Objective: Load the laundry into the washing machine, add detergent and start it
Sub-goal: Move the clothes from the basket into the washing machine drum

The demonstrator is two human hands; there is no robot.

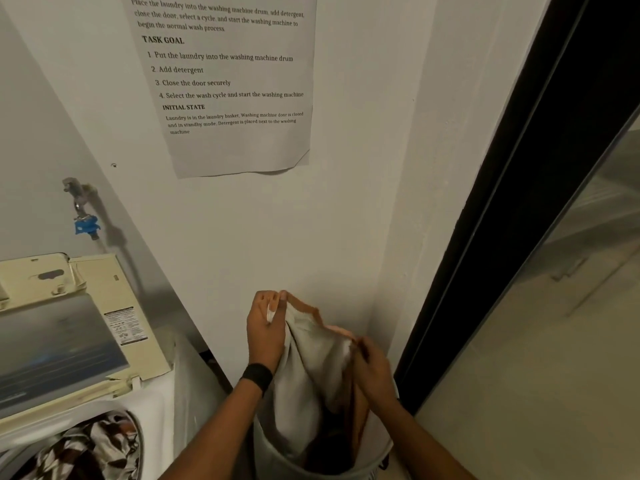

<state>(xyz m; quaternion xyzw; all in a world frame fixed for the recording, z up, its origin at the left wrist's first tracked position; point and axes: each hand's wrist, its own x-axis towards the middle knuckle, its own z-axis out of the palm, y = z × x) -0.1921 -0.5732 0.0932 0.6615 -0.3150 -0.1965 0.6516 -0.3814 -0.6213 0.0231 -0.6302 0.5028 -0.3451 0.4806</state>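
A pale cloth with an orange edge [311, 368] hangs out of the grey laundry basket [277, 459] at the bottom centre. My left hand [265, 327] pinches its top corner, raised above the basket. My right hand [374, 372] grips the cloth's right edge, lower down. The top-loading washing machine [152, 410] stands at the lower left with its lid [62, 344] up. A brown-and-white patterned garment [79, 448] lies in its drum. No detergent is in view.
A printed instruction sheet [225, 81] hangs on the white wall. A tap with a blue fitting [86, 226] sticks out above the machine. A dark door frame [502, 237] and a glass panel [571, 306] run along the right side.
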